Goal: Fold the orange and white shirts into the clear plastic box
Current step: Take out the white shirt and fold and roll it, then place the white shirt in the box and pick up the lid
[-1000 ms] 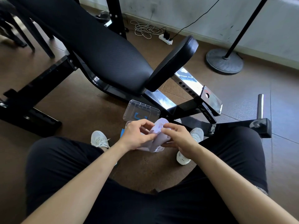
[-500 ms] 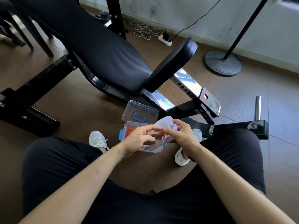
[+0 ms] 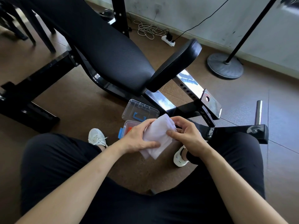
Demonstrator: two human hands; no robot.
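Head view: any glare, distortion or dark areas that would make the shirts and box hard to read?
Head view: wide-angle bending curves the stand pole; window glare sits on the bench's chrome rail; black shorts lose detail in shadow. The white shirt, held by left hand and right hand, looks slightly washed out; the clear box is mostly hidden.

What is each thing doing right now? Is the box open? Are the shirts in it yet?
White fabric shirt: partly folded, held above the box by both hands.
Orange shirt: already inside the box.
Clear plastic box with blue clips: open, on the floor.
Clear lid with blue handle: off, lying behind the box.
Left hand: gripping the shirt.
Right hand: gripping the shirt.
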